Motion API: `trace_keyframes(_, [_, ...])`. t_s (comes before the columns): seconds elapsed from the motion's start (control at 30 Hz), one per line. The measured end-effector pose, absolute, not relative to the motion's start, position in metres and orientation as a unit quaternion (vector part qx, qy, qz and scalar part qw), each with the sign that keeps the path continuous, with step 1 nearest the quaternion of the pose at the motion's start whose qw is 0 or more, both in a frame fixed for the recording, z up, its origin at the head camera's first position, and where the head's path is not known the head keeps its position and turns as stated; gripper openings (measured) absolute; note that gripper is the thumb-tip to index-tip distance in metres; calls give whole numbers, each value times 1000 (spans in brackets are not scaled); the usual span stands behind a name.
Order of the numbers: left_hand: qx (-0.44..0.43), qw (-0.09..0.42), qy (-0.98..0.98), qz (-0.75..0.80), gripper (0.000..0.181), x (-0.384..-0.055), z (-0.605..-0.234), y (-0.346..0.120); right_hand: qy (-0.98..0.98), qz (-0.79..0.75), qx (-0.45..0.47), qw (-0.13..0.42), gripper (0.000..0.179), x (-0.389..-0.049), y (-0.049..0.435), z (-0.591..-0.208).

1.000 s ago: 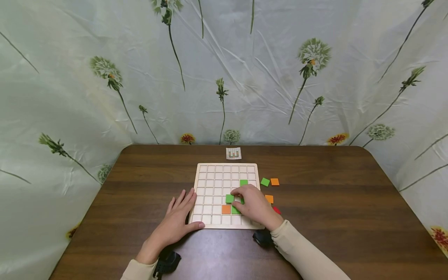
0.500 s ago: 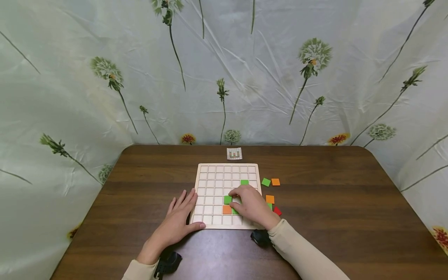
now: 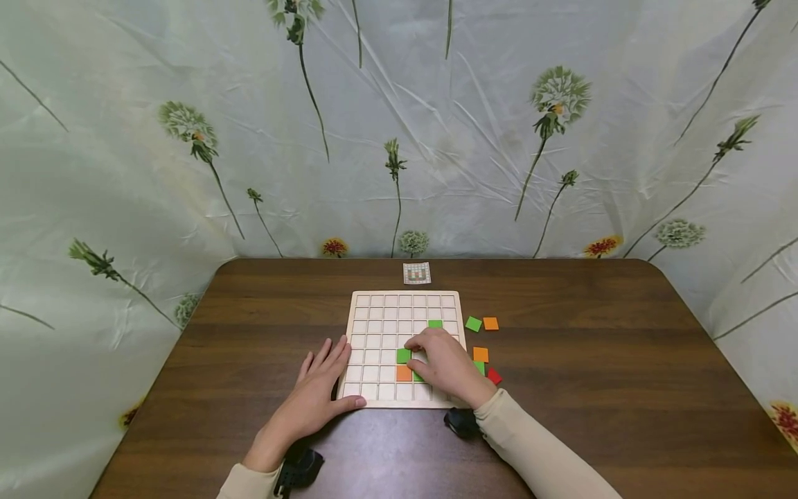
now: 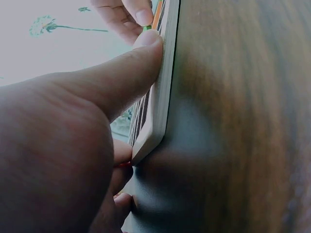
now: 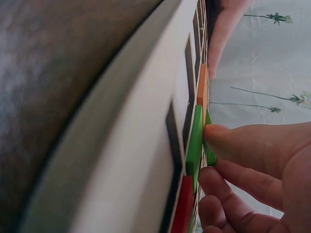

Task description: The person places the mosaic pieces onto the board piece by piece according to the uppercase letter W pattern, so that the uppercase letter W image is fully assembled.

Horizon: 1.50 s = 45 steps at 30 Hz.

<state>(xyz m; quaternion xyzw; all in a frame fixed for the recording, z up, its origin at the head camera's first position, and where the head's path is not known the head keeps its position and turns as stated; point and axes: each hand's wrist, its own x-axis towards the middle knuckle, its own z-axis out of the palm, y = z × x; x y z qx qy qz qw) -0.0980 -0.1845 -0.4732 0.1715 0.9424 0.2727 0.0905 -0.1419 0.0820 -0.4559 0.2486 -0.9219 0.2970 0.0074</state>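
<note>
My left hand lies at the near left corner of a pale wooden grid board. Its fingers stretch along the left side and its thumb rests on the front rim. Over the board's right half, my right hand pinches a small green square tile between thumb and finger. That tile sits just behind an orange tile in the grid. The right wrist view shows another green tile and a red tile in the cells nearby. My right hand covers part of the grid.
Right of the board lie loose tiles: a green one, orange ones and a red one. Behind the board is a small printed card. A flowered curtain hangs behind the brown table.
My right hand has slid slightly left with the green tile, which now lies directly behind the orange one. A loose green tile has come into view beside my right wrist. My left hand stays put.
</note>
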Motion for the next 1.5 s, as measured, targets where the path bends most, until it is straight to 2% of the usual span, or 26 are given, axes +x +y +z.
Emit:
trace_keyframes(0.6, [177, 85, 942, 273, 101, -98, -474, -185, -917, 331, 223, 3, 22, -139, 93, -447])
trace_keyframes(1.23, [172, 87, 942, 274, 102, -97, -473, -185, -916, 382, 119, 1, 29, -148, 153, -434])
trace_keyframes(1.5, [173, 87, 941, 276, 102, -97, -472, -184, -920, 379, 98, 25, 29, -154, 177, -438])
